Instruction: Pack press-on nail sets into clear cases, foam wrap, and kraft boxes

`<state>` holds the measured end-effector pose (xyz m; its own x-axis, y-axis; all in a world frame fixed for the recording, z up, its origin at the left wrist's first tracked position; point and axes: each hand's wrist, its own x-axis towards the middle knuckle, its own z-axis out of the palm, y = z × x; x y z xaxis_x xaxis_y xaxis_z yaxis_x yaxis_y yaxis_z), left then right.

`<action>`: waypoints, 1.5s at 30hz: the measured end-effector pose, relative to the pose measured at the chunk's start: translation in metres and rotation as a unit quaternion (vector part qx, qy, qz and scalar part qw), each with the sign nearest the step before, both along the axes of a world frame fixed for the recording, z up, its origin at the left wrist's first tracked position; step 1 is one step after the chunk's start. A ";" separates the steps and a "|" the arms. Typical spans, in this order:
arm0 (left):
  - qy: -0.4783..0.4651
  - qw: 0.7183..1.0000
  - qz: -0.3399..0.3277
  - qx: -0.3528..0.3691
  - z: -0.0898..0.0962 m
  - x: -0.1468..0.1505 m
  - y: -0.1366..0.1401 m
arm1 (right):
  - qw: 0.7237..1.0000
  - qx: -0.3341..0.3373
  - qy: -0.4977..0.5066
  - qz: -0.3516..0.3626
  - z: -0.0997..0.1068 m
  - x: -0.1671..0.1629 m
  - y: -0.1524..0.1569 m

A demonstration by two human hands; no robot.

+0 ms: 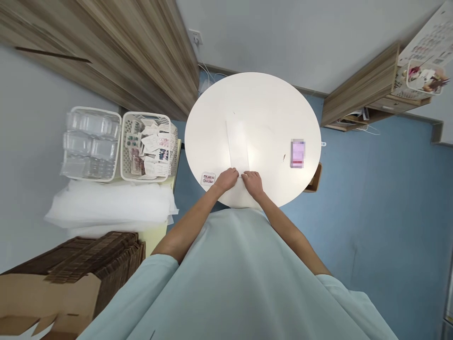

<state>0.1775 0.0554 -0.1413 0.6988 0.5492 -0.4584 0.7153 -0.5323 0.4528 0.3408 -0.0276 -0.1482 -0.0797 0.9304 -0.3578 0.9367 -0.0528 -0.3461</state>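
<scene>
Blue flooring and pale walls surround a round white table, seen from above. At far left, a stack of flattened brown cardboard fills the lower corner. Above it lie bundled sheets of translucent white wrapping, just beside two white baskets: the left basket holds clear plastic boxes, and the right basket is heaped with small cards and packs. A wood-grain cabinet slants behind them.

On the table's near left edge, a small clear pack with dark red pieces lies near the left hand. That hand's fingers are curled and narrow at the near end of a see-through strip, which lies lengthwise across the tabletop, pointing away from the person in a light green shirt. Just beside it, the right hand is bent likewise at the same end; whether either hand pinches the strip or only presses it cannot be told.

Farther right sit a small dark mark and a blurred purple-pink item. Beyond the table's edge, a brown box shows partly, and a wooden shelf unit carries a filled white basket near a printed board.
</scene>
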 end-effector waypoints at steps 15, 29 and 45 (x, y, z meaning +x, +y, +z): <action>-0.383 0.890 0.221 -0.114 0.176 -0.034 -0.019 | 0.906 0.088 0.378 -0.168 0.194 0.023 -0.022; -0.427 0.866 0.236 -0.107 0.263 -0.048 -0.010 | 0.870 0.161 0.386 -0.260 0.278 0.012 -0.037; -0.431 0.882 0.173 -0.076 0.278 -0.056 -0.018 | 0.902 0.245 0.317 -0.163 0.308 -0.018 -0.041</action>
